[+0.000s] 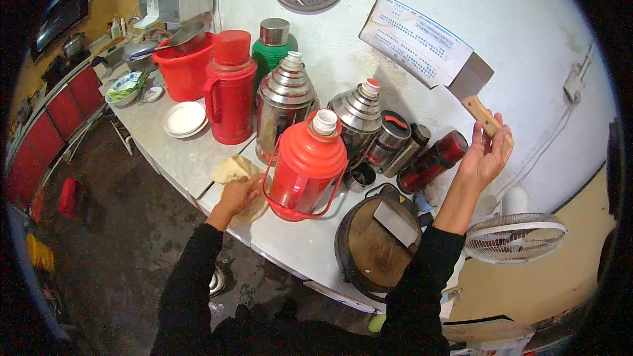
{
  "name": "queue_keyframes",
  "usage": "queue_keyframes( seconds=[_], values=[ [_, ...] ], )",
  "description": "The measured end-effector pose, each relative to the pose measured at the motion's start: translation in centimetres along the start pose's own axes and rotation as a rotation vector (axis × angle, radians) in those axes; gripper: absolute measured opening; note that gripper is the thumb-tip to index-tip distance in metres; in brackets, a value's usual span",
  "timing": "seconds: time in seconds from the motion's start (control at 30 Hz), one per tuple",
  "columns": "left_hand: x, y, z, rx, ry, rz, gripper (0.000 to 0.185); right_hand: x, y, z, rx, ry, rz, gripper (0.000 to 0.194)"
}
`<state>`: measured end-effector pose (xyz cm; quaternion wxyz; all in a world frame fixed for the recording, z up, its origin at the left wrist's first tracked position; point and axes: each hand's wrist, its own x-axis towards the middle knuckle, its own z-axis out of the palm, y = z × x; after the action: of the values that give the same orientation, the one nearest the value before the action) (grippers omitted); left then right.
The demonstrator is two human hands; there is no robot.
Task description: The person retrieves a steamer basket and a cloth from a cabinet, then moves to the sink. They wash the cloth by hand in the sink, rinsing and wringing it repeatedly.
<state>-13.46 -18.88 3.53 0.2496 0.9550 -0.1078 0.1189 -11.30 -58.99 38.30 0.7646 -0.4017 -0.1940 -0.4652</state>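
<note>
On the table's near edge, my left hand (240, 195) grips a pale yellow cloth (236, 168), its fingertips close to a red thermos flask (309, 168) with a white stopper and a wire-like red handle. My right hand (487, 155) is raised at the right, with a riveted wooden handle (477, 111) between its fingers. A white cardboard box (415, 44) with blue print meets the handle's upper end; whether a blade sits inside or behind it cannot be told. Below that arm, a cleaver-like metal blade (395, 222) lies on a round wooden chopping board (376, 252).
Two metal thermos flasks (284, 94) (358, 113), a taller red one (231, 99) and a green one (272, 49) stand along the wall. Small flasks (432, 160) are to the right. A red bucket (183, 71), white plates (185, 118) and a bowl of greens (123, 90) are left, a fan (517, 237) right.
</note>
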Motion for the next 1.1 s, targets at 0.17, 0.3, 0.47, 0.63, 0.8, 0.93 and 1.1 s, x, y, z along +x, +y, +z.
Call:
queue_keyframes(
  seconds=[0.17,0.3,0.47,0.63,0.8,0.93,1.1],
  values=[
    [0.3,1.2,-3.4,0.039,0.127,0.073,0.045,-2.6,-1.3,-0.6,0.146,0.048,0.099,0.031],
    [-0.9,2.1,-6.1,-0.096,0.427,-0.012,0.034,-5.6,-1.7,0.1,0.235,0.035,0.174,0.03],
    [-1.8,5.0,-12.3,-0.702,0.641,-0.123,0.032,-10.7,-1.2,0.8,0.313,-0.037,0.335,0.03],
    [-2.8,7.1,-19.3,-1.4,0.56,-0.16,0.056,-16.4,-0.7,2.0,0.372,-0.139,0.509,0.031],
    [-5.2,8.0,-18.3,-1.708,0.417,-0.045,0.045,-21.2,0.7,2.9,0.437,-0.15,0.747,0.028],
    [-6.6,9.7,-16.2,-1.8,0.511,-0.031,0.037,-23.9,1.5,2.8,0.475,-0.171,0.885,0.027],
    [-7.6,12.3,-15.0,-1.802,0.569,-0.026,0.036,-25.7,1.4,1.9,0.502,-0.187,1.009,0.028]
  ],
)
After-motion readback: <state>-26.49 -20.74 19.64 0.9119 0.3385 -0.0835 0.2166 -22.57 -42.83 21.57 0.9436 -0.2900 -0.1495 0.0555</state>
